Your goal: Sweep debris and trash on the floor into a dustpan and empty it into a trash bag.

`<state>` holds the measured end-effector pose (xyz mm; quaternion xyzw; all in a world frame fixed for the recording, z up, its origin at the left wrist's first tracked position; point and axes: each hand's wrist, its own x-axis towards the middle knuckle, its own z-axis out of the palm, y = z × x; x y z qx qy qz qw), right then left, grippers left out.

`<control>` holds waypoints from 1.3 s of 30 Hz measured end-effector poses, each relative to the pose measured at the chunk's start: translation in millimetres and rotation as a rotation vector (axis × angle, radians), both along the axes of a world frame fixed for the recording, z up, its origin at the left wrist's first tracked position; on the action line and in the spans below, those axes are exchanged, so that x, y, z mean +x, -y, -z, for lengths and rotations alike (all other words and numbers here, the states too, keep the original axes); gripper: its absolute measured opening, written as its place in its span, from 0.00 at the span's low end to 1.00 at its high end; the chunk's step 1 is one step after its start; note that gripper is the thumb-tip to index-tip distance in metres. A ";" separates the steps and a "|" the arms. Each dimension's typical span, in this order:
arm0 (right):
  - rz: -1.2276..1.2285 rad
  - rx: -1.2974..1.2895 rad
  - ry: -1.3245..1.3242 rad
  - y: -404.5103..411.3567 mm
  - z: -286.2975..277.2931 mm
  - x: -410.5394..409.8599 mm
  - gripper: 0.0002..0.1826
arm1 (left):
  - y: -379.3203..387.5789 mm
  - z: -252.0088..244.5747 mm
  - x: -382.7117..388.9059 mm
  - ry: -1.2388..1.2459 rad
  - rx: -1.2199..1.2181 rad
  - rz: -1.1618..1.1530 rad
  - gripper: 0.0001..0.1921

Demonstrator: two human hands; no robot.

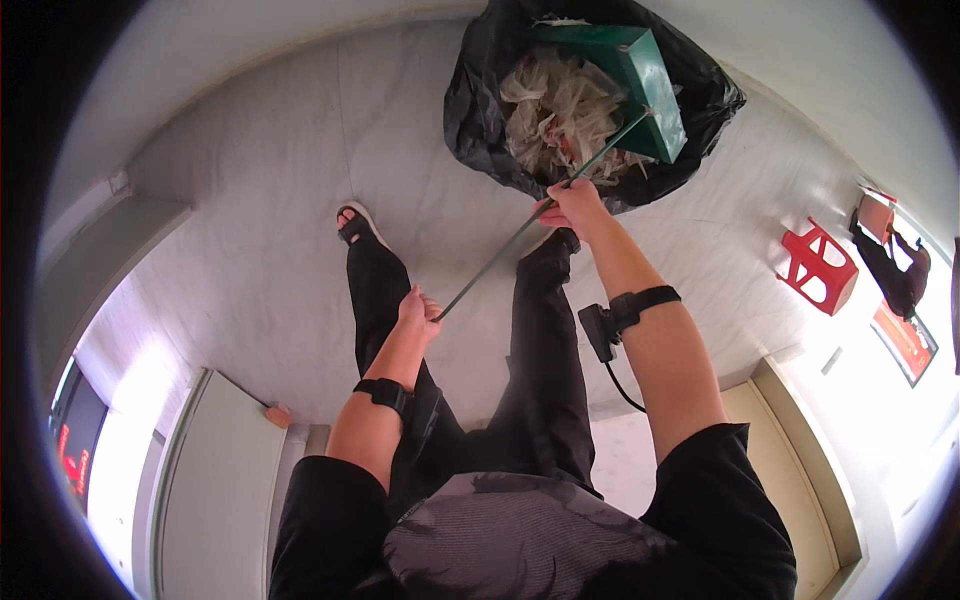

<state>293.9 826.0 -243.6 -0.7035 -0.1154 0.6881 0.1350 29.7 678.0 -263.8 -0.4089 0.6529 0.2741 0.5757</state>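
A green long-handled dustpan (660,90) rests tilted in the mouth of an open black plastic bag (480,112). Its thin green handle (487,266) slants down towards me. My left hand (420,311) is closed around the near end of this handle, over my left leg. Farther up, close to the bag's near rim, my right hand (576,208) holds the same handle between thumb and fingers, some fingers loosely extended. Crumpled translucent plastic and other scraps (559,105) fill the bag beside the pan.
The bag stands on a grey marbled floor (262,150) near a pale wall (795,60). To the right are a red plastic stool (819,266) and a dark item (896,270). A white door (217,487) is at lower left, a beige door (780,480) at lower right.
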 end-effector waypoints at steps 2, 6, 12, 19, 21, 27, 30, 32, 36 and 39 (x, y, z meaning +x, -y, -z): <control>-0.030 0.001 0.016 -3.2 4.2 -1.4 0.05 | -1.8 4.2 -1.0 -0.006 -0.048 0.033 0.22; 0.006 0.019 0.015 5.9 2.1 -1.3 0.05 | 1.3 2.4 -2.6 0.010 -0.021 0.003 0.21; 0.028 0.262 0.031 59.3 -55.9 -17.2 0.04 | 15.1 -41.0 -34.7 0.138 0.088 0.111 0.22; 0.261 0.368 -0.051 96.4 -166.1 -53.0 0.05 | 11.1 -121.3 -79.2 0.315 0.202 0.252 0.23; 0.285 0.355 -0.073 103.2 -183.9 -64.2 0.05 | 17.6 -141.9 -97.6 0.301 0.186 0.247 0.23; 0.281 0.331 -0.095 102.6 -174.3 -77.0 0.05 | 32.0 -143.8 -111.0 0.292 0.136 0.193 0.23; 0.235 0.320 -0.039 87.6 -129.6 -61.8 0.05 | 23.6 -113.2 -90.2 0.248 0.159 0.178 0.22; 0.196 0.294 -0.085 71.6 -90.5 -39.2 0.06 | 11.2 -86.4 -68.0 0.187 0.210 0.171 0.22; 0.060 0.108 0.006 26.7 -33.4 -0.9 0.06 | -13.9 -32.3 -19.1 0.120 0.155 0.116 0.22; 0.092 0.040 0.067 9.3 -21.4 4.2 0.06 | -15.9 -20.8 3.0 0.047 0.078 0.051 0.22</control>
